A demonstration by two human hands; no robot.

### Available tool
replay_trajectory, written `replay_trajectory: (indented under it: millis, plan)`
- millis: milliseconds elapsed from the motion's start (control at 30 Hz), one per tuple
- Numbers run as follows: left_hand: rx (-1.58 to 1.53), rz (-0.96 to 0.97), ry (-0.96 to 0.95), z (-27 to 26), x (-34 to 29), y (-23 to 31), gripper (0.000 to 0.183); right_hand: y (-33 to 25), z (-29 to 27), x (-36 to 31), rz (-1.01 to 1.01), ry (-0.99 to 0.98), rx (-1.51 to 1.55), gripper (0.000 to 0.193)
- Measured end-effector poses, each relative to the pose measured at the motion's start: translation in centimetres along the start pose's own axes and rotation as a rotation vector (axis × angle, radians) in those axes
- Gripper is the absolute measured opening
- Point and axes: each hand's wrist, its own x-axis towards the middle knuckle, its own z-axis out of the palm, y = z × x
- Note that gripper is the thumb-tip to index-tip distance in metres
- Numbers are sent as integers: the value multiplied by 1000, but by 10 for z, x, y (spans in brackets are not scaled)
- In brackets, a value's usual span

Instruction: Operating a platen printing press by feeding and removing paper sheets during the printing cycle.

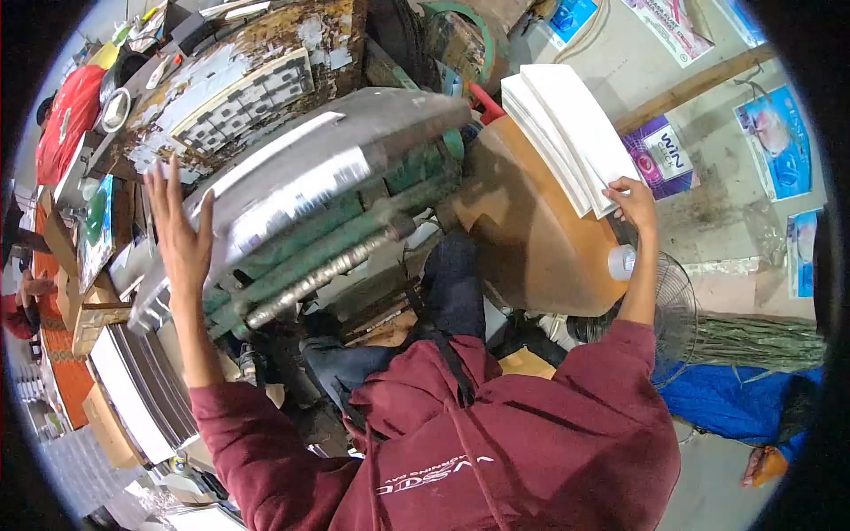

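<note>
My left hand is raised with fingers spread, just in front of the shiny metal plate of a green press machine; whether it touches the plate I cannot tell. My right hand rests on the near corner of a stack of white sheets, fingers curled on its edge. The stack lies on a round brown table. Both arms wear maroon sleeves.
A worn board with a grid of printed cards stands behind the plate. Stacks of white sheets lie at lower left. A fan, a bundle of green stalks and a roll of tape are at right.
</note>
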Motion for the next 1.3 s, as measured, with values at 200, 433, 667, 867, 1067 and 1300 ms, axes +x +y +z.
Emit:
replay_trajectory:
  millis: [200,433,667,867,1067,1300]
  plan:
    - [-6,-140,-467,64,-38,-45,74,-6,4,-1,-154,1,-198,35]
    - [-7,-335,-840,45,-126,18,80,1,-7,7,88,-107,-64,34]
    - [-37,-228,-856,-116,-158,67,78,39,-25,24,133,-171,99,39]
    - [689,-565,-265,-254,-216,-1,79,65,-17,31,-120,-152,-155,29]
    - [1193,-791,-219,-264,-327,-143,77,70,-12,44,-55,-118,-144,46]
    - [811,-1150,-237,-206,-460,-239,66,75,-16,45,-21,-123,-126,42]
